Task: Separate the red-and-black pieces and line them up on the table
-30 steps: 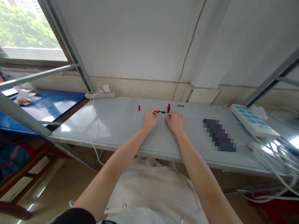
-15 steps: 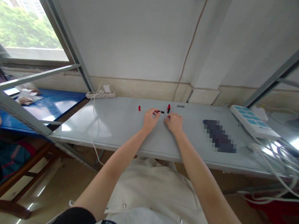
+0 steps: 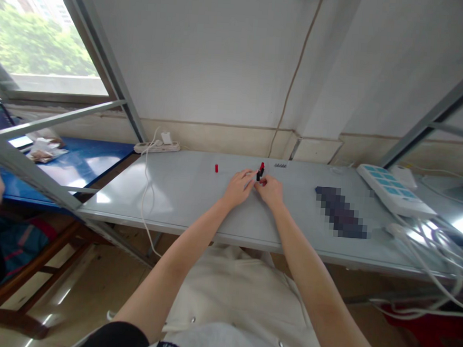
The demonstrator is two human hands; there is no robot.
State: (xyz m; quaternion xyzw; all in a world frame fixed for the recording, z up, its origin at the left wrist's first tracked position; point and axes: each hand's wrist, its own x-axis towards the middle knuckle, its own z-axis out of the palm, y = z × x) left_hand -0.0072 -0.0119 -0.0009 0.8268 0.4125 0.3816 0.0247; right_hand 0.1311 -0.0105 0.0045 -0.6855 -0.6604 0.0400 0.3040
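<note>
So the small black piece [image 3: 258,176] is right at the fingertips, in the narrow gap where the two hands meet over the gray table [image 3: 190,192], and it looks pretty much upright. Left hand [image 3: 238,190] comes in from one side, fingers reaching forward and nearly together, tips right by the piece. Right hand [image 3: 270,190] is on the other side, fingers curled in close with just a small opening, tips down by the piece's lower end. Honestly can't tell which hand has hold of it, or if either is really pinching it, it's too tiny here. Just behind it there's a red-and-black piece [image 3: 262,169], close enough that I can't say if they touch. A bit further back, off the right hand's side, is a row of small dark bits [image 3: 280,165]. The lone red cylinder [image 3: 216,168] stands well apart, out past the left hand. Way over to the right there's a pixelated dark item [image 3: 342,213], then a big white power strip [image 3: 394,190] with blue panels.
</note>
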